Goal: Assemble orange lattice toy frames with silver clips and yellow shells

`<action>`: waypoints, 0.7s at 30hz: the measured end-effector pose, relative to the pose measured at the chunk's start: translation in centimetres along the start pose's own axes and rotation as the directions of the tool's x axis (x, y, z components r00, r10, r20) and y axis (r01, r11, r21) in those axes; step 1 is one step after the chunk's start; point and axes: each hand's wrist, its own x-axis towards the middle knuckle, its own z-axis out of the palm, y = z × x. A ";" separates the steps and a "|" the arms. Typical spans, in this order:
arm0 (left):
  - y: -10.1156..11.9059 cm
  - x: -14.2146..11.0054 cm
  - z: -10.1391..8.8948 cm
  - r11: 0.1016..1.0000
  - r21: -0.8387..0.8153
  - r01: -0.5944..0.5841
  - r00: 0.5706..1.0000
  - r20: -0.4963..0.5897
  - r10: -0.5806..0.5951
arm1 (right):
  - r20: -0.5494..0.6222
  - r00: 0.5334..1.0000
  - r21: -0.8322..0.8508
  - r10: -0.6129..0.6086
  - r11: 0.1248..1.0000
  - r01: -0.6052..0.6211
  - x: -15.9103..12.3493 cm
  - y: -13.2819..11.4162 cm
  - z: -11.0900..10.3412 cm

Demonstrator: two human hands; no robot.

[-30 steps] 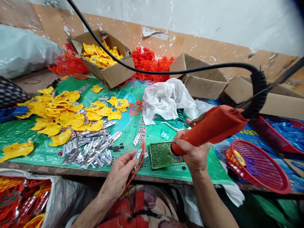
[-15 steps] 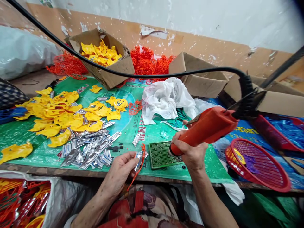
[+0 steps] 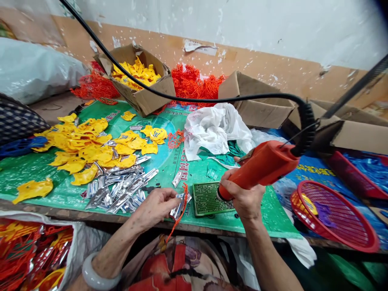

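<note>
My left hand (image 3: pixel 159 206) is closed, its fingertips against the edge of a small silver-coloured part (image 3: pixel 178 208) beside the table's front edge. Along that part runs a thin orange plastic strip (image 3: pixel 181 216) whose lower end hangs over the edge. In my right hand (image 3: pixel 247 198) is an orange power screwdriver (image 3: pixel 263 165), tilted nose-down to the left. Its dark tip is over a green tray of small holes (image 3: pixel 202 211) with tiny dark pieces in it. Left of my left hand lies a heap of shiny silver parts (image 3: pixel 121 190), next to a pile of yellow plastic pieces (image 3: pixel 91 149).
A black cable (image 3: pixel 194 99) arcs from the screwdriver across the view. Behind stand a cardboard box (image 3: pixel 157 93) of yellow pieces, orange netting-like plastic (image 3: pixel 190 83) and another cardboard box (image 3: pixel 263 111). A red basket (image 3: pixel 348 238) sits right; a white sack (image 3: pixel 81 238) is low left.
The view has shifted slightly, so most things appear a little further right. My left wrist with a white bangle now shows. The screwdriver stays in my right hand over the tray.
</note>
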 end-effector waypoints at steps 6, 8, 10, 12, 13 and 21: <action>-0.1 0.2 0.0 0.999 -0.039 -0.031 0.999 0.011 0.032 | 0.002 1.000 0.049 0.016 0.999 -0.016 0.5 -0.5 -0.2; -0.2 0.1 0.3 0.998 -0.053 -0.041 0.999 0.003 0.041 | 0.021 1.000 0.113 0.021 0.993 -0.023 0.6 -1.7 0.1; -0.2 0.0 0.6 0.997 -0.062 -0.046 0.999 0.005 0.047 | 0.063 0.997 0.205 0.034 0.978 -0.046 0.5 -3.3 0.8; -0.1 -0.1 0.8 0.996 -0.073 -0.049 0.999 0.017 0.050 | 0.121 0.992 0.293 0.044 0.953 -0.078 0.3 -4.9 1.6; 0.0 -0.1 0.9 0.996 -0.080 -0.050 0.998 0.024 0.052 | 0.156 0.987 0.324 0.047 0.941 -0.096 0.1 -5.5 2.1; -0.3 0.3 1.0 0.995 -0.075 -0.068 0.996 0.050 0.072 | 0.355 0.933 0.425 0.067 0.877 -0.224 -2.1 -6.0 5.4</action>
